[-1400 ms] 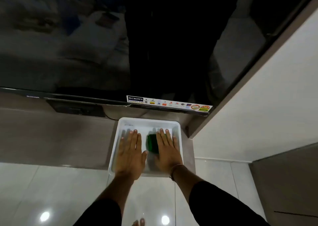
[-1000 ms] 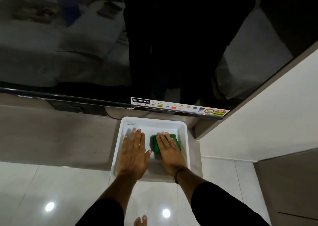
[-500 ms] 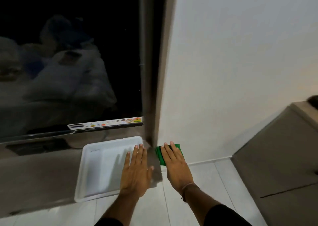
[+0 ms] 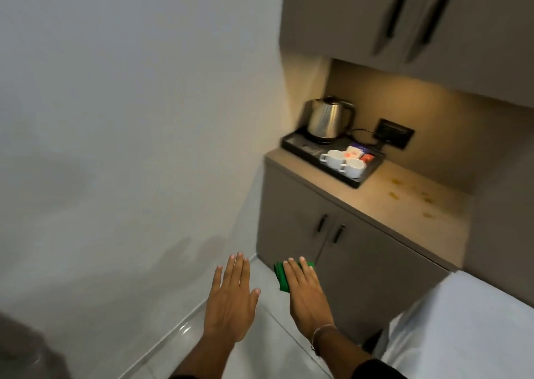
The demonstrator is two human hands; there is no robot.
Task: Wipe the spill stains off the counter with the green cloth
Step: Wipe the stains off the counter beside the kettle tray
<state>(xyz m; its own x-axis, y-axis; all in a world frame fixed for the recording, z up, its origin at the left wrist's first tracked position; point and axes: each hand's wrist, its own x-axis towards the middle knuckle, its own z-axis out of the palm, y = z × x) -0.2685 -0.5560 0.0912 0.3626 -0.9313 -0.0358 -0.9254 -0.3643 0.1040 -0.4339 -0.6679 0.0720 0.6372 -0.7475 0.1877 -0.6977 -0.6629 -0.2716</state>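
My right hand [image 4: 305, 295] is held out flat, palm down, with the folded green cloth [image 4: 281, 276] under its fingers. My left hand [image 4: 231, 297] is stretched out beside it, fingers together, holding nothing. Both hover above the floor, well short of the beige counter [image 4: 384, 202] at the right. Several small yellow-brown spill stains [image 4: 410, 193] dot the counter's right part.
A black tray [image 4: 361, 180] on the counter's left end carries a steel kettle [image 4: 328, 120], two white cups [image 4: 344, 162] and sachets. Cabinet doors [image 4: 326, 248] sit below, wall cabinets [image 4: 404, 17] above. A white wall [image 4: 130, 118] is left; white bedding [image 4: 468, 329] lower right.
The view has swung right, away from the television and the white tray, onto the kettle counter. My right hand has carried the green cloth out of the tray; my left hand moved along.
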